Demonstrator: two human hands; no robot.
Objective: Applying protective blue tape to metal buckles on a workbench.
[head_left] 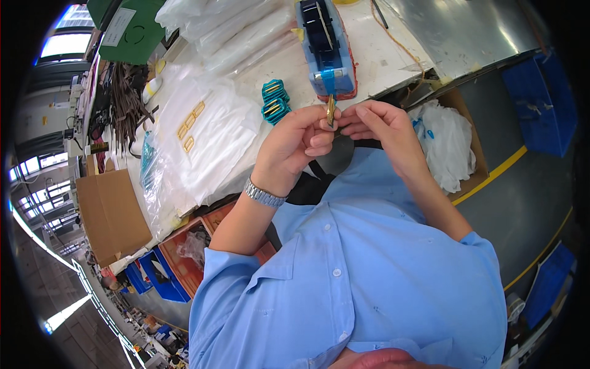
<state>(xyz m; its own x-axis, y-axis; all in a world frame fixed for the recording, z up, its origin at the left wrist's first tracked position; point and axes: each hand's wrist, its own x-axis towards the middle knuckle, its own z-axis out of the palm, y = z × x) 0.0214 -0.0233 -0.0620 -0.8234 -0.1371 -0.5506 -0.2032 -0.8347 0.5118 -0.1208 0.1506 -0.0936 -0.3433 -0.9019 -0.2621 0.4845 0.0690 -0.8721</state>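
My left hand pinches a small gold metal piece, seen edge-on, between thumb and fingers. It is held just in front of the tape dispenser, where blue tape hangs at the front end. Close to its right side, my right hand has its fingers loosely stretched and seems to hold nothing. Left of the dispenser sit two teal-wrapped bundles with gold metal showing inside. Several gold rectangular frames lie in a row on a white plastic sheet.
Stacked clear plastic bags cover the back of the white table. Brown straps and a cardboard flap are at the left. To my right, a carton holds white plastic bags; a blue bin stands beyond.
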